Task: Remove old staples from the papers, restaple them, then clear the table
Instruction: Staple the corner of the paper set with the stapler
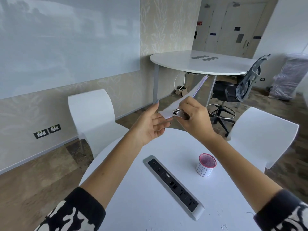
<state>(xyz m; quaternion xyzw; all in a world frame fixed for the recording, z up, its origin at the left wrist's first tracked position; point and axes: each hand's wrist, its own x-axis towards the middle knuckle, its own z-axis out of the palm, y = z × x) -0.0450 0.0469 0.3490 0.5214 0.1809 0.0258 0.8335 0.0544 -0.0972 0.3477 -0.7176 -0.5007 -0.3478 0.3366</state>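
Observation:
Both hands are raised above the far edge of the round white table (150,189). My right hand (195,120) grips a small silver stapler (179,113) whose jaws sit on the near corner of a bundle of white papers (180,100). The papers slant up and away to the right. My left hand (150,125) is palm up under the papers' near corner, its fingers spread and touching the sheets from below.
A small cup with a pink rim marked "BIN" (206,165) stands on the table's right side. A grey power socket strip (173,185) is set in the table's middle. White chairs (93,112) stand left and right; a second table (200,63) and an office chair (233,92) are behind.

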